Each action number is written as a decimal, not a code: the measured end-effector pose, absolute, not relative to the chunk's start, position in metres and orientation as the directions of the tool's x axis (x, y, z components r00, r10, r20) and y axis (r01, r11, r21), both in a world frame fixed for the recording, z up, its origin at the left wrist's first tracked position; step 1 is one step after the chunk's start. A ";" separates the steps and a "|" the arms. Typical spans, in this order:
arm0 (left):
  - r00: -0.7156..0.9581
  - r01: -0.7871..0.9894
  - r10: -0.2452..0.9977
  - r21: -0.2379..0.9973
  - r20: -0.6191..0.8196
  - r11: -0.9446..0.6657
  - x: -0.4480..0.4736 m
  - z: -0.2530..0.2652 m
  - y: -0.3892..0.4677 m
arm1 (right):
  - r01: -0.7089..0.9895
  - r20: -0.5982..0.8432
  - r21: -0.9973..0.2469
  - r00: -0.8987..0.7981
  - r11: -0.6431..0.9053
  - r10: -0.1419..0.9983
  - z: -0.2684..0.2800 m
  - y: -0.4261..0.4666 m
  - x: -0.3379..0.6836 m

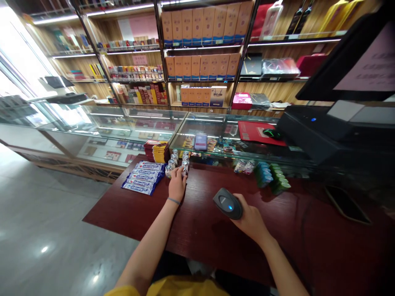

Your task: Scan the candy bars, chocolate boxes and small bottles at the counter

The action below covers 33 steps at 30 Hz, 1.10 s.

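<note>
My left hand (177, 186) reaches forward to a cluster of small silver-topped bottles (175, 153) standing in two rows. Its fingers close on the nearest bottle of the right row and partly cover it. In my right hand (251, 220) is a dark handheld barcode scanner (227, 203) with a small blue light, held above the brown counter (197, 218). Left of the bottles lies an overlapping row of blue and white packets (145, 176). Behind them sit stacked red and yellow packs (156, 151).
Two small bottles (244, 166), blue packs (263, 174) and green packs (279, 179) stand at the right. A phone (348, 203) lies beyond them. A glass display case (216, 123) borders the counter's back; a monitor (345, 53) overhangs the right.
</note>
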State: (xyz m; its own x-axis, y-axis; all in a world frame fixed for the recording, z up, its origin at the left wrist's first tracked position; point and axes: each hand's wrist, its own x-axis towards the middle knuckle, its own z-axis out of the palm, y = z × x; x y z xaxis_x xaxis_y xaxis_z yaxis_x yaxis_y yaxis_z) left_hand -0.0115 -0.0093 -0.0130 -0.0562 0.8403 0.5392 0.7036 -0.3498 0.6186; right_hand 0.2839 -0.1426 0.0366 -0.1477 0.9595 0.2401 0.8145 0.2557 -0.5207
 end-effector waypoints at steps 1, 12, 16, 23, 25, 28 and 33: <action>-0.050 0.696 0.836 0.619 0.547 -0.364 -0.012 -0.012 -0.010 | 0.814 0.240 -0.522 -0.146 0.254 0.960 0.037 -0.143 0.284; -0.010 0.706 0.766 0.547 0.643 -0.451 -0.008 -0.001 -0.019 | 0.817 0.194 -0.543 -0.104 0.195 0.975 0.054 -0.149 0.288; 0.088 0.697 0.693 0.453 0.715 -0.555 0.009 0.008 -0.027 | 0.823 0.197 -0.547 -0.053 0.155 0.979 0.058 -0.150 0.301; 0.304 0.618 0.720 0.446 0.624 -0.647 0.084 0.010 -0.020 | 0.837 0.170 -0.545 0.153 -0.037 0.974 0.063 -0.155 0.334; 0.327 0.587 0.726 0.472 0.605 -0.658 0.112 0.005 -0.012 | 0.839 0.161 -0.537 0.205 -0.089 0.965 0.065 -0.158 0.344; 0.357 0.549 0.744 0.517 0.566 -0.657 0.154 -0.004 0.000 | 0.827 0.160 -0.546 0.261 -0.134 0.952 0.068 -0.163 0.359; 0.411 0.501 0.730 0.534 0.546 -0.681 0.212 -0.017 0.013 | 0.816 0.192 -0.562 0.292 -0.139 0.937 0.069 -0.174 0.382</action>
